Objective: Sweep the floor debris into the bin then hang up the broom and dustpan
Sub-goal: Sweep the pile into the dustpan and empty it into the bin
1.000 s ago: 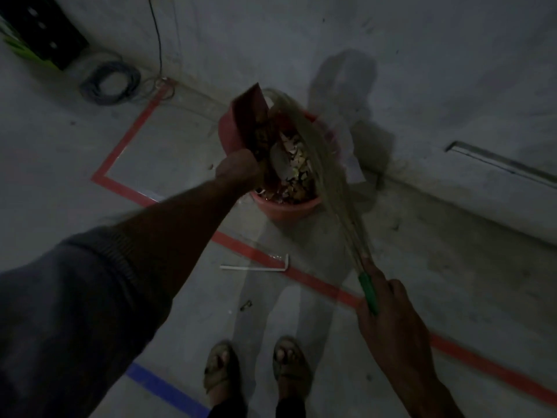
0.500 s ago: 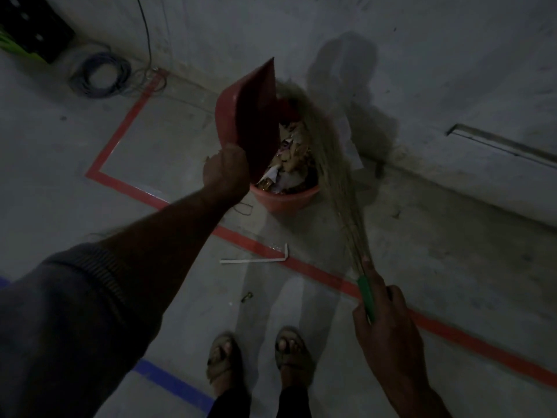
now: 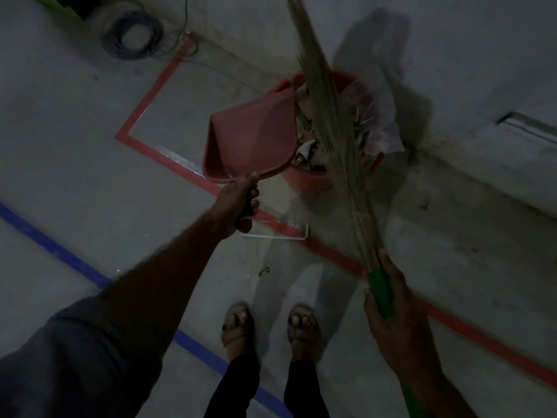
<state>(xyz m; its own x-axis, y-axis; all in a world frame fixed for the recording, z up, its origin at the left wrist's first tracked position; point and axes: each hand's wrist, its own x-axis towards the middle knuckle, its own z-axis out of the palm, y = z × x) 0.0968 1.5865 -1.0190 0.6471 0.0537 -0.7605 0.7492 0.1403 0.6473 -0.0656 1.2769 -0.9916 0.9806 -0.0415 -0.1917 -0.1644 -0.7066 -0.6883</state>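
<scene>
My left hand (image 3: 241, 203) grips the handle of a red dustpan (image 3: 253, 137), held level in the air just left of the red bin (image 3: 307, 176). The bin stands by the wall, full of paper scraps and debris, with a plastic liner spilling over its right side. My right hand (image 3: 394, 315) grips the green handle of a grass broom (image 3: 331, 122). Its bristles slant up and away over the bin, past the frame's top edge. A small scrap (image 3: 265, 270) lies on the floor in front of my feet.
A white bent strip (image 3: 277, 235) lies on the red floor tape (image 3: 168, 158). Blue tape (image 3: 60, 251) crosses the floor at left. A coiled cable (image 3: 132, 34) lies at top left near a dark box. The wall runs behind the bin, with a metal channel (image 3: 530, 128) at right.
The dustpan has come back from its tipped position over the bin and now sits level to the bin's left. The broom bristles have lifted out of the bin and point higher.
</scene>
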